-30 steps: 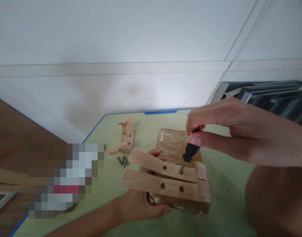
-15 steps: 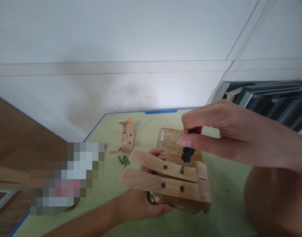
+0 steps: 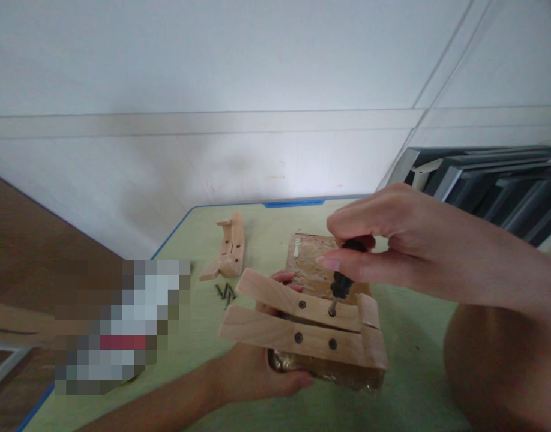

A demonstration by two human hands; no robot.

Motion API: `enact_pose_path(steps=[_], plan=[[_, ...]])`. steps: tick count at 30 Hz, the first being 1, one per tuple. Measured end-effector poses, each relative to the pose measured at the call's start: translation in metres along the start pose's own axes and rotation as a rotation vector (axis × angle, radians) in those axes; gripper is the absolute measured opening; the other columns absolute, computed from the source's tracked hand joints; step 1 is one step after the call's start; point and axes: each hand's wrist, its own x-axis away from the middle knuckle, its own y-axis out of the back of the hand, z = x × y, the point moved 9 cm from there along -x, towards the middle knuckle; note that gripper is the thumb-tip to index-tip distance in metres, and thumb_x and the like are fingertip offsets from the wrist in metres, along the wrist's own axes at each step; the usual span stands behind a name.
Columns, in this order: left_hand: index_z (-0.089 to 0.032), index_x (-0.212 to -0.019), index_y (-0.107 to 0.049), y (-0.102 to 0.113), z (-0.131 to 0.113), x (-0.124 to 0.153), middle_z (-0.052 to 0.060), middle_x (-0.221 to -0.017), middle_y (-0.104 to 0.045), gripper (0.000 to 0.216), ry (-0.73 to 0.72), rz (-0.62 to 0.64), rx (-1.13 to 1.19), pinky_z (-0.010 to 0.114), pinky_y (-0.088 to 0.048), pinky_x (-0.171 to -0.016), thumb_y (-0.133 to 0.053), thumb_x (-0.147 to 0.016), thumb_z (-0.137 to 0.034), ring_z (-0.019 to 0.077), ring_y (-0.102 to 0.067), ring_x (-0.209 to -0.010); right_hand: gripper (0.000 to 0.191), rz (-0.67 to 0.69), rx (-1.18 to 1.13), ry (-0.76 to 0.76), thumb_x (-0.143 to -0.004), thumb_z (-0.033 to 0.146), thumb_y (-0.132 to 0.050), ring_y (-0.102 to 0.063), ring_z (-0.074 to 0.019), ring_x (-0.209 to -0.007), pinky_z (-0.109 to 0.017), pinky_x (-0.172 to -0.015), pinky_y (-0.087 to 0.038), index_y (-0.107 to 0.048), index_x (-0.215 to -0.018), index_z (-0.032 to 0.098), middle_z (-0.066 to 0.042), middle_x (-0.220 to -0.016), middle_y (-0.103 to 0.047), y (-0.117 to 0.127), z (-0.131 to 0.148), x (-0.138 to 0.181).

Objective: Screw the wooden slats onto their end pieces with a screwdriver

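Your right fingers [image 3: 356, 223] pinched the black screwdriver [image 3: 341, 284], its shaft [image 3: 333, 305] slanting down beneath them to a screw [image 3: 332, 313] in the pronged wooden bracket [image 3: 316, 343]; your left fingers [image 3: 298, 380], farther off, clasped the brown wrapped block [image 3: 309, 255] underneath.

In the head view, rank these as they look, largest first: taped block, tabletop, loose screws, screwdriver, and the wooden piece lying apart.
1. Tabletop
2. Taped block
3. Wooden piece and screwdriver: unsure, since the right hand hides part of the screwdriver
4. Loose screws, as a group
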Motion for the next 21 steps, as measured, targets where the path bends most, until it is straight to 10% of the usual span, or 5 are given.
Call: enact_pose_path(steps=[21], plan=[[-0.023,-0.131,-0.035,0.0015,-0.0074,-0.0016,0.011,-0.129,-0.046,0.077,-0.036,0.028,-0.079,0.055,-0.032,-0.104,-0.07,-0.064,-0.041,0.0356,-0.037,-0.126,0.05,-0.059,0.095,-0.02,-0.087,0.045,-0.041,-0.019,-0.0048,-0.044,-0.023,-0.044,-0.017,-0.035,-0.048,0.014,0.005,-0.047,-0.023,0.0052,-0.0013,0.0029]])
